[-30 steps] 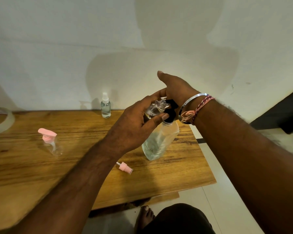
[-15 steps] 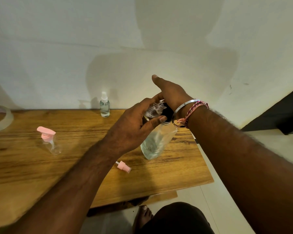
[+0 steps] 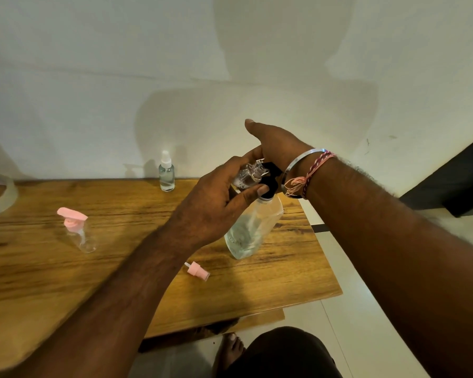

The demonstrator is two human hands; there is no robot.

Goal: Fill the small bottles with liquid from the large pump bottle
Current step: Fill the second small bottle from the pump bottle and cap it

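- The left hand [image 3: 216, 205] grips a small clear bottle [image 3: 247, 177], tilted, its mouth held at the black pump head [image 3: 269, 181] of the large pump bottle [image 3: 253, 230].
- The right hand [image 3: 277, 148] rests palm-down on the pump head, thumb extended; whether its fingers curl around anything cannot be told. A metal bangle [image 3: 298, 159] and thread bands circle its wrist.
- The large pump bottle stands on the wooden surface [image 3: 52, 282], partly filled with clear liquid.
- A loose pink spray cap [image 3: 197, 271] lies just in front of it.
- To the left stands an empty pink-pump bottle [image 3: 78, 230].
- A white-capped spray bottle [image 3: 166, 171] stands by the wall.
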